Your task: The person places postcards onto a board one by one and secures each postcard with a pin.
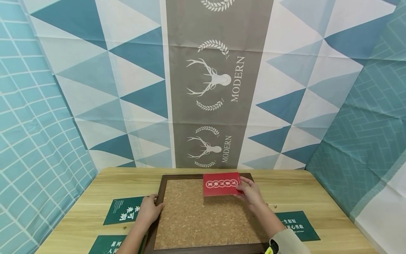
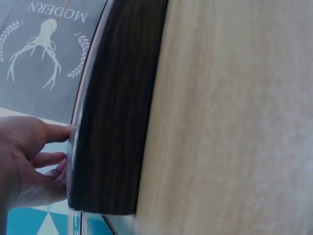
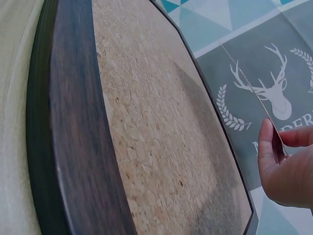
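A red card (image 1: 221,184) with white Chinese characters is pinched at its right end by my right hand (image 1: 250,194). It is held above the far part of a cork board (image 1: 203,218) with a dark wood frame. The right wrist view shows the card (image 3: 252,88) edge-on, between the thumb and fingers of the right hand (image 3: 286,164). At the board's left side, my left hand (image 1: 150,210) grips the frame. Seen from the left wrist, the fingers of that hand (image 2: 32,159) meet the edge of the dark frame (image 2: 115,112).
Green cards with white writing lie on the wooden table: one beside the left hand (image 1: 122,210), another nearer the front left (image 1: 106,244), and one under the right forearm (image 1: 299,225). Patterned cloth (image 1: 219,106) hangs behind the table, with blue cloth at both sides.
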`<state>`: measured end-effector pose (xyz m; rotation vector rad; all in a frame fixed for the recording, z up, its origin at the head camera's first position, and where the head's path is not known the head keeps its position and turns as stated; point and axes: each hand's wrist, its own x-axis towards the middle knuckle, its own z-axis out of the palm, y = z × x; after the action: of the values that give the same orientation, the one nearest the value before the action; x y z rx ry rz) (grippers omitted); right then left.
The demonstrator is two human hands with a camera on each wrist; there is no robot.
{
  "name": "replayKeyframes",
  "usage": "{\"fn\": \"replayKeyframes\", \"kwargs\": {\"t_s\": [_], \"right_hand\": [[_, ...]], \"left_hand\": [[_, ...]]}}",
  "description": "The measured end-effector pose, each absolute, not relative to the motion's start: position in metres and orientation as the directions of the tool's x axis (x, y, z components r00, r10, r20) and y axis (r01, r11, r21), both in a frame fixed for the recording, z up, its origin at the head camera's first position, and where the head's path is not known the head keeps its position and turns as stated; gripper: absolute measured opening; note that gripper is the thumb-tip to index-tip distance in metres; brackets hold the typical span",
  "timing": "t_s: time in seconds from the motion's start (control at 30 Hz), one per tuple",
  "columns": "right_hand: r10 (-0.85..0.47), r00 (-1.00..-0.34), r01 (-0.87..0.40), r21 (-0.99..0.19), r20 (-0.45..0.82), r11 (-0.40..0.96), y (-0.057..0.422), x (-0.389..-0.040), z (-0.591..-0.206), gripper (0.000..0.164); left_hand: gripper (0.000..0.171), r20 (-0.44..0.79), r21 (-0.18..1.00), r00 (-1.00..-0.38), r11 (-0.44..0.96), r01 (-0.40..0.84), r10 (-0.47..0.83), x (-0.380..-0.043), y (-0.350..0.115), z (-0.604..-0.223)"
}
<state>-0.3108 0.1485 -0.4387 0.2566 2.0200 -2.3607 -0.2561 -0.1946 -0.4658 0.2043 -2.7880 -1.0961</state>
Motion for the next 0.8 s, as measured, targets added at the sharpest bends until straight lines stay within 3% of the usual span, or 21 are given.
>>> {"fn": "replayKeyframes", "kwargs": {"t_s": [0.8], "right_hand": [[0.064, -0.993, 0.092, -0.983, -0.103, -0.161, 0.125, -0.311, -0.446, 0.053]], "left_hand": [[0.051, 0.053, 0.676, -0.982, 0.73, -0.097, -0.18, -0.258, -0.194, -0.465]]}}
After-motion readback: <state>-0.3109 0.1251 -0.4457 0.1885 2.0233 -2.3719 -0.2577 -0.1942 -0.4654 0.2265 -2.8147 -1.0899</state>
